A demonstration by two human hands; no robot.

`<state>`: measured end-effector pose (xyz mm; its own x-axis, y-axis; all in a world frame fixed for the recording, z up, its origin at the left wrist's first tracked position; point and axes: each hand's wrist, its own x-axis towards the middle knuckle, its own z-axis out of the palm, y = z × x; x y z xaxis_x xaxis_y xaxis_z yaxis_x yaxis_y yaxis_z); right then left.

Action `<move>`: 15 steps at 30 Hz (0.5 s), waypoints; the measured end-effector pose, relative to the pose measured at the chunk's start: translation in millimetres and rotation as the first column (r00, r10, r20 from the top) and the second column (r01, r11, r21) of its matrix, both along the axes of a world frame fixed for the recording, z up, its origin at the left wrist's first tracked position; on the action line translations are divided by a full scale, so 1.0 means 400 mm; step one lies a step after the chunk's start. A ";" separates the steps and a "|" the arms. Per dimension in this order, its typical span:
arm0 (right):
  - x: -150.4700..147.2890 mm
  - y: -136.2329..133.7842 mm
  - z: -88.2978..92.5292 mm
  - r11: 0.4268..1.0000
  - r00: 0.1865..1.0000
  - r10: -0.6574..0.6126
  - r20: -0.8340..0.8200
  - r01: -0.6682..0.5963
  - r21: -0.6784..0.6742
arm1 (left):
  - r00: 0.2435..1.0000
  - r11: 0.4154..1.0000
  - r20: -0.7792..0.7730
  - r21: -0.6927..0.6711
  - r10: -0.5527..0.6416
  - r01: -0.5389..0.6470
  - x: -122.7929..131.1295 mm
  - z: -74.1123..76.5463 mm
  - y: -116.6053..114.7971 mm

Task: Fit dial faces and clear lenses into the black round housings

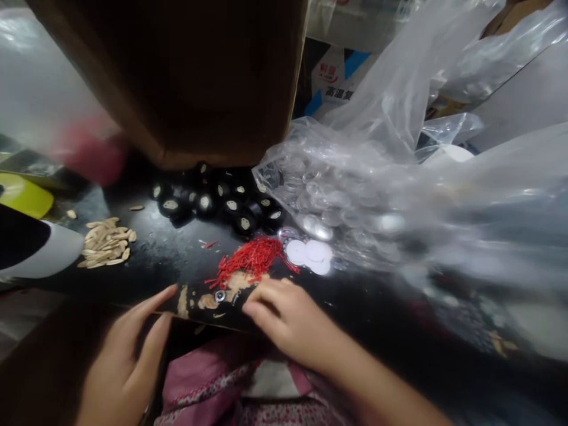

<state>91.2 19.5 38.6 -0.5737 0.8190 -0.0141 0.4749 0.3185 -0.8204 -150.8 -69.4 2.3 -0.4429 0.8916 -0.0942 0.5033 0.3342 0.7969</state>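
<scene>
My left hand [126,358] is at the front edge of the black table, thumb and index finger apart, with nothing visible between them. My right hand [284,313] rests on the tabletop with its fingers curled together; whatever they hold, if anything, is hidden. Just beyond its fingertips lies a pile of short red wire-like pieces [252,259]. Between the two hands sits a small round silvery part [220,295] with a dark centre. To the right of the red pile, several thin white discs [310,253] overlap one another.
Behind the red pile are several black round parts [231,205] with pale centres. A clear plastic bag [377,171] of transparent discs spreads over the right side. Seeds [106,242] are heaped at left beside a white-and-black object [57,248]. A cardboard box [199,157] stands behind.
</scene>
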 end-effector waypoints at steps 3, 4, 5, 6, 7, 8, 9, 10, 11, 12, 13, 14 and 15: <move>-0.016 -0.016 0.007 0.996 0.995 0.092 0.047 -0.092 0.011 | 0.966 0.957 -0.108 0.146 -0.235 0.249 0.072 0.025 0.198; -0.010 -0.019 0.008 0.997 0.995 0.078 0.066 -0.079 0.007 | 0.953 0.943 -0.126 0.155 -0.277 0.295 0.091 0.025 0.262; 0.000 -0.018 0.007 0.998 0.994 0.058 0.089 -0.058 0.004 | 0.942 0.930 -0.132 0.168 -0.308 0.327 0.107 0.021 0.318; 0.015 -0.014 0.005 1.000 0.993 0.031 0.113 -0.031 0.003 | 0.932 0.915 -0.142 0.187 -0.334 0.357 0.118 0.015 0.365; 0.033 -0.005 0.001 1.000 0.991 -0.010 0.137 0.009 0.008 | 0.925 0.904 -0.142 0.203 -0.352 0.375 0.126 0.008 0.400; 0.053 0.006 -0.004 0.997 0.985 -0.070 0.161 0.067 0.024 | 0.920 0.895 -0.144 0.218 -0.365 0.389 0.130 0.001 0.424; 0.073 0.021 -0.011 0.988 0.970 -0.151 0.191 0.143 0.054 | 0.917 0.889 -0.146 0.230 -0.371 0.396 0.130 -0.005 0.439; 0.093 0.038 -0.018 0.970 0.944 -0.240 0.224 0.224 0.095 | 0.918 0.888 -0.145 0.235 -0.369 0.394 0.128 -0.009 0.445; 0.111 0.055 -0.025 0.943 0.909 -0.328 0.257 0.301 0.139 | 0.923 0.893 -0.140 0.234 -0.359 0.383 0.124 -0.011 0.444; 0.126 0.072 -0.033 0.917 0.872 -0.397 0.288 0.358 0.178 | 0.930 0.903 -0.134 0.228 -0.342 0.365 0.118 -0.010 0.438; 0.140 0.087 -0.040 0.897 0.840 -0.440 0.317 0.392 0.206 | 0.937 0.914 -0.136 0.216 -0.321 0.344 0.112 -0.006 0.427; 0.151 0.100 -0.047 0.886 0.820 -0.462 0.339 0.408 0.221 | 0.953 0.930 -0.101 0.209 -0.286 0.301 0.107 -0.001 0.411; 0.160 0.111 -0.053 0.882 0.810 -0.469 0.351 0.414 0.224 | 0.970 0.948 -0.029 0.209 -0.241 0.241 0.103 0.006 0.391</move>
